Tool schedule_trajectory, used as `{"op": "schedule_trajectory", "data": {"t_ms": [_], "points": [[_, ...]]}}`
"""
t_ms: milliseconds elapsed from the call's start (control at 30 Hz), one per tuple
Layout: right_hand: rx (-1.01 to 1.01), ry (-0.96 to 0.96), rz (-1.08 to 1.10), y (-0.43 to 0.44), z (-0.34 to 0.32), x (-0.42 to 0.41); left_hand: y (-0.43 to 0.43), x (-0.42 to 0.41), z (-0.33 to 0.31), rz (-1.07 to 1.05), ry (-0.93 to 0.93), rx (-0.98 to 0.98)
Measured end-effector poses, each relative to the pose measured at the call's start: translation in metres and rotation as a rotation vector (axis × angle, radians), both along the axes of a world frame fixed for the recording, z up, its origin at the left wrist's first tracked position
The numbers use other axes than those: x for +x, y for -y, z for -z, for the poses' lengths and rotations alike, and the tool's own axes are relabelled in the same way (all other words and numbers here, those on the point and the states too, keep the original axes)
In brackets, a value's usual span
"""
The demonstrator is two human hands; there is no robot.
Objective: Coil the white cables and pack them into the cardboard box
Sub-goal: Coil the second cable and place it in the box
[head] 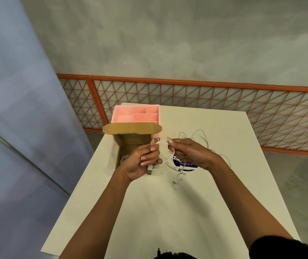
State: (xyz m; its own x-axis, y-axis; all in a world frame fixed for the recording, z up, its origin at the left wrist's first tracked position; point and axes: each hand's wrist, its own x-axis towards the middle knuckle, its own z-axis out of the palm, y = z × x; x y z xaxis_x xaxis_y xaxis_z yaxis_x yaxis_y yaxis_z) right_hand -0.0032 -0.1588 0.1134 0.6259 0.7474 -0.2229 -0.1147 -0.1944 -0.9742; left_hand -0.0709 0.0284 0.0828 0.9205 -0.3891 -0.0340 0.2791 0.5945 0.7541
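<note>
Head view, looking down over a pale table (pixel 168 212). A cardboard box (pixel 129 144) is set open near the table's far left edge, with its flap (pixel 131 128) folded back, away from the person. Inside the box, against its left wall, a coiled white cable (pixel 124 158) is seen lying. Directly behind the box, close against the flap, a pink divided tray (pixel 136 114) is placed.

Over the near right corner of the box, a second white cable (pixel 172 155) is held up between both hands. The left hand (pixel 142 159) is raised above the right side of the box, and its fingers are curled round the cable. A silver USB plug (pixel 149 172) is left sticking out below this hand, by the near right corner of the box. The right hand (pixel 188 154) is held just to the right of the box, and the cable is pinched there between thumb and forefinger. Between the two hands the cable is drawn into a round loop, which hangs down to the right of the box.

Farther right of the box, loose white cables (pixel 200 133) are spread in untidy loops on the table, partly hidden by the right hand. A purple sticker (pixel 185 166) with white lettering is seen on the table below that hand, mostly covered. Beyond the box and the table's far edge, an orange lattice railing (pixel 205 101) is seen against grey concrete.
</note>
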Motion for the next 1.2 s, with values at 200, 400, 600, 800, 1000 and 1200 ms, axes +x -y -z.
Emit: {"op": "schedule_trajectory", "data": {"t_ms": [200, 400, 600, 800, 1000, 1200], "points": [[-0.016, -0.023, 0.018, -0.001, 0.002, 0.000, 0.006, -0.001, -0.003, -0.056, -0.031, -0.008], [-0.041, 0.025, 0.088, 0.005, 0.007, 0.000, 0.005, 0.005, 0.004, -0.065, -0.009, -0.074], [-0.107, 0.117, 0.131, 0.008, 0.018, -0.002, 0.003, 0.001, -0.008, -0.252, -0.032, 0.026], [-0.285, 0.097, -0.008, -0.003, 0.021, -0.015, 0.007, 0.005, -0.008, -0.347, 0.023, 0.207], [-0.372, 0.137, -0.152, -0.012, 0.014, -0.026, 0.010, 0.006, -0.006, -0.374, 0.011, 0.260], [-0.399, 0.145, -0.214, -0.016, 0.006, -0.031, 0.010, 0.010, 0.001, -0.383, 0.036, 0.318]]}}
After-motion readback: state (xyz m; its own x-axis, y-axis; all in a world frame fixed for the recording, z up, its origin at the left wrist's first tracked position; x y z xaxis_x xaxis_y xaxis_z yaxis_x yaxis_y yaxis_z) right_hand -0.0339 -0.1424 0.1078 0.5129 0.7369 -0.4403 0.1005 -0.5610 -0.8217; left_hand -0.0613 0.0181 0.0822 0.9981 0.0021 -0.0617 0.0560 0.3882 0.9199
